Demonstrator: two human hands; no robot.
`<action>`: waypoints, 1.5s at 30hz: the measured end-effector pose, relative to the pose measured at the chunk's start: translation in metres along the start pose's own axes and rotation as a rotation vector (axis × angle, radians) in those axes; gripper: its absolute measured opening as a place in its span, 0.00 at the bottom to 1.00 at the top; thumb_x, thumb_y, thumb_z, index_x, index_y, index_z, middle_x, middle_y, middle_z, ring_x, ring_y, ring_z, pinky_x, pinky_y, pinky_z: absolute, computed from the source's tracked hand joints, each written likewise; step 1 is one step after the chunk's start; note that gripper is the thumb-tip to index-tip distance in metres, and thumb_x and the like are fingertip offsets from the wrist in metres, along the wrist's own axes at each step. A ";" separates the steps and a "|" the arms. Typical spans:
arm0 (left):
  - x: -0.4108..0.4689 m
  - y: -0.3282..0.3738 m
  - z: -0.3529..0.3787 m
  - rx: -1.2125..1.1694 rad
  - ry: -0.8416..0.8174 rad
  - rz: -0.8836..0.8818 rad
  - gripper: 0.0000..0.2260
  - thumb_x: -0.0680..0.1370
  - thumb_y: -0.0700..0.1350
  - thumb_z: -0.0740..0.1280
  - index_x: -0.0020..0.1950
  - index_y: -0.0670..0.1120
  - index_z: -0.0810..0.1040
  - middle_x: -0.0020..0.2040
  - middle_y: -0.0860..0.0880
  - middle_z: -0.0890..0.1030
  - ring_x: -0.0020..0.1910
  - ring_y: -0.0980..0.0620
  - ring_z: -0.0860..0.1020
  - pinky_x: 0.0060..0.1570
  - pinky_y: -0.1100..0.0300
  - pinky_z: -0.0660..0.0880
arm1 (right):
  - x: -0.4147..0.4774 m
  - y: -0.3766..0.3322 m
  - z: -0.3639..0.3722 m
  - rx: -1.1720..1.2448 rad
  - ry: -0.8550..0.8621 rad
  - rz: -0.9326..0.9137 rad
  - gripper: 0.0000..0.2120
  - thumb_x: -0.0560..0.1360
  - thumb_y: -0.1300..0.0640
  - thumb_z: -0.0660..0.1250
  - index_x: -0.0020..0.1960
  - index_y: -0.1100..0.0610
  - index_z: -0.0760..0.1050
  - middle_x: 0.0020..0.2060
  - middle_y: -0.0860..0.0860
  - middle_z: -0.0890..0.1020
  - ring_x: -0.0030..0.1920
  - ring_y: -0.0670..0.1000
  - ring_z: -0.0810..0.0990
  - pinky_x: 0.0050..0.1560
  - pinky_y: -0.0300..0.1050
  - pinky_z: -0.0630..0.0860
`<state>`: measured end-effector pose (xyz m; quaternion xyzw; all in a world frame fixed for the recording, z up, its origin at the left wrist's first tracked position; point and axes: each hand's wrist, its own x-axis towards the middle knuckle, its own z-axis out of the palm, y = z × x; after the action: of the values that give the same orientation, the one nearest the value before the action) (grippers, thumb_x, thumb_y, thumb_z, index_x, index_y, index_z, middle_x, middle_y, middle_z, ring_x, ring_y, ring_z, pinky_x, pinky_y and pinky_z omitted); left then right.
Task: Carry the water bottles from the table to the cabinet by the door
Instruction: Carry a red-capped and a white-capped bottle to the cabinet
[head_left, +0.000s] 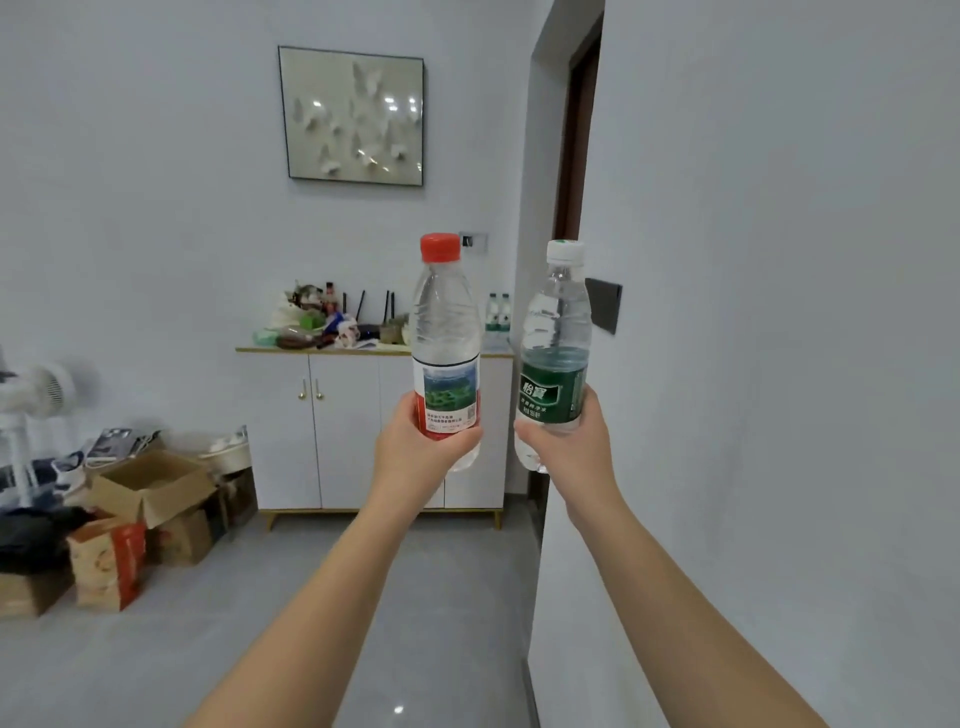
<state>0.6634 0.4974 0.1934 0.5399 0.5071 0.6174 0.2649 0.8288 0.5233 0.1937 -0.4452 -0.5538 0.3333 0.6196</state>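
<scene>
Clutter on cabinet — blurry, indistinct

Both bare arms reach forward and upward from the bottom edge of the view, the 2 forearms nearly straight and drawing closer together toward the wrists. The left forearm rises from the lower left, the right forearm from the lower right. The left hand curls round the lower part of a clear plastic water bottle with a red cap, holding it upright. The right hand grips the lower part of a clear plastic water bottle with a white cap and green label, its top leaning slightly right. The 2 hands sit level, near each other but apart.
</scene>
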 end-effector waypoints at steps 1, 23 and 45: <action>0.004 0.006 -0.001 -0.003 0.003 0.012 0.21 0.67 0.44 0.79 0.56 0.53 0.75 0.49 0.56 0.83 0.48 0.59 0.81 0.47 0.62 0.78 | 0.003 -0.006 0.001 0.005 -0.002 -0.009 0.36 0.67 0.60 0.77 0.70 0.48 0.67 0.60 0.45 0.79 0.60 0.48 0.78 0.64 0.54 0.76; 0.045 0.035 -0.010 -0.126 0.044 0.050 0.23 0.68 0.39 0.78 0.57 0.53 0.75 0.49 0.55 0.83 0.49 0.58 0.81 0.45 0.62 0.77 | 0.038 -0.026 0.023 0.028 -0.033 -0.076 0.33 0.67 0.62 0.78 0.67 0.49 0.69 0.57 0.46 0.80 0.58 0.48 0.79 0.63 0.51 0.76; 0.239 -0.061 0.034 -0.145 0.070 -0.029 0.20 0.68 0.40 0.78 0.54 0.55 0.75 0.50 0.53 0.83 0.49 0.55 0.82 0.46 0.58 0.79 | 0.227 0.073 0.086 0.097 -0.015 -0.018 0.30 0.68 0.62 0.78 0.60 0.40 0.69 0.54 0.39 0.79 0.59 0.44 0.78 0.65 0.55 0.75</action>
<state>0.6155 0.7390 0.2294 0.4901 0.4777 0.6670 0.2944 0.7879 0.7727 0.2146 -0.4074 -0.5456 0.3573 0.6392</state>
